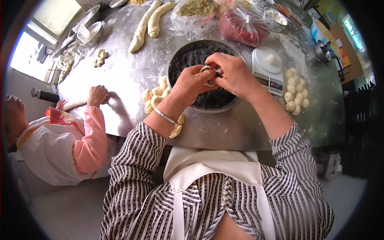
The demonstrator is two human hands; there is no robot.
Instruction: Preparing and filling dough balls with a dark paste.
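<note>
My left hand (189, 82) and my right hand (237, 75) meet over a round metal basin (207, 111) of black, crumbly filling (214, 100). Between their fingers is a small piece of pale dough (205, 68) with dark filling showing at it. The left fingers cup the dough from below and the side, while the right thumb and fingers pinch at its edge. Part of the dough is hidden by my fingers. Left of the basin, beside my left forearm, lie several cut dough pieces (156, 99). Several round dough balls (296, 91) are grouped at the right.
A white kitchen scale (256, 67) bearing one dough ball (271, 59) stands right of the basin. Behind are a bag of red filling (241, 28), a bag of yellowish crumbs (195, 10) and two dough rolls (156, 22). At left, a co-worker's hand (97, 95) presses a dough strip (75, 104).
</note>
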